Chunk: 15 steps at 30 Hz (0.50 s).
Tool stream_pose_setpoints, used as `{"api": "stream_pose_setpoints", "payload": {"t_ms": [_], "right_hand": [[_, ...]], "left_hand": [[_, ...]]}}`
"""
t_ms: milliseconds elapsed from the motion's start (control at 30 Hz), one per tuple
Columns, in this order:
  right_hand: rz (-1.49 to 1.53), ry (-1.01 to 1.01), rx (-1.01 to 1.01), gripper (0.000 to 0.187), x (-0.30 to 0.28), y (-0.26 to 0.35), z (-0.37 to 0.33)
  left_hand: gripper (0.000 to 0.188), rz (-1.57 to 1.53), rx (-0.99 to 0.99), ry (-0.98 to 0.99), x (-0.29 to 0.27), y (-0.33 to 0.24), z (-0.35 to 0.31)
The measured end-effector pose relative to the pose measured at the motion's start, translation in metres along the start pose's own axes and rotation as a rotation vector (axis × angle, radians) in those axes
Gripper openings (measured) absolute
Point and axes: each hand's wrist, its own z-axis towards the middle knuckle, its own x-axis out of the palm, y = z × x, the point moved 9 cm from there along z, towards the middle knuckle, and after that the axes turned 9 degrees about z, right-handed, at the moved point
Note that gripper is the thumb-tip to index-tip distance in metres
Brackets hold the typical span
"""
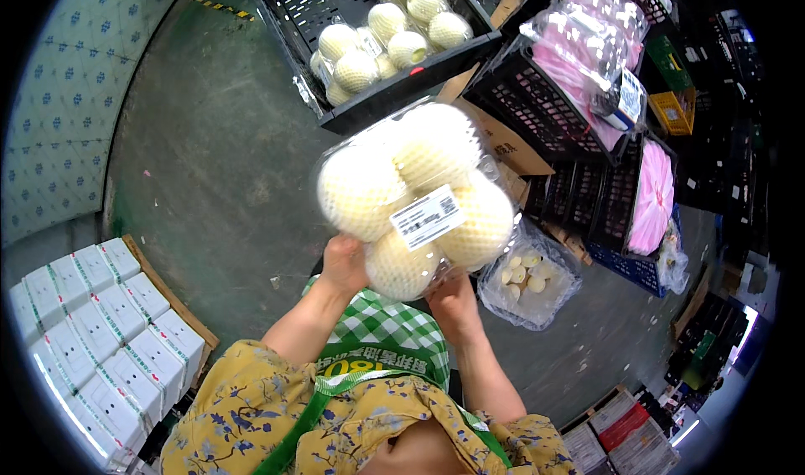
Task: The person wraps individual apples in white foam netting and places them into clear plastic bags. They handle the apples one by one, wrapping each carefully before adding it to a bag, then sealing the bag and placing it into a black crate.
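Four pale round fruits in white foam netting sit inside a clear plastic pack point(415, 198) w/ a white label on its lid, held up in both hands. Left hand point(344, 261) grips the pack's lower left edge, fingers curled up under it, thumb side against the plastic; right hand point(453, 303) cups the lower right from beneath, fingers mostly hidden behind the pack so can't tell how far they wrap. Pack sits just above & beyond the fingertips of both hands, touching them. Past the fingers, farther out, a black crate point(394, 85) w/ more netted fruits. Right of the right fingers, low on the floor, a clear bag point(528, 282) w/ small pale pieces. Farther right, black crates w/ pink foam sheets point(654, 194). Well left of the left fingers, stacked white boxes point(101, 332).
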Motion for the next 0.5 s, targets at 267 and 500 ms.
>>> {"api": "stream_pose_setpoints", "payload": {"t_ms": [267,500], "right_hand": [[0.072,-0.103,-0.079,0.098,0.072,0.021,0.101],[-0.119,0.094,-0.363,0.067,0.221,0.152,0.294]], "left_hand": [[0.078,0.013,0.035,-0.045,-0.017,-0.08,0.032],[0.073,0.295,0.089,-0.117,-0.006,-0.215,0.137]]}}
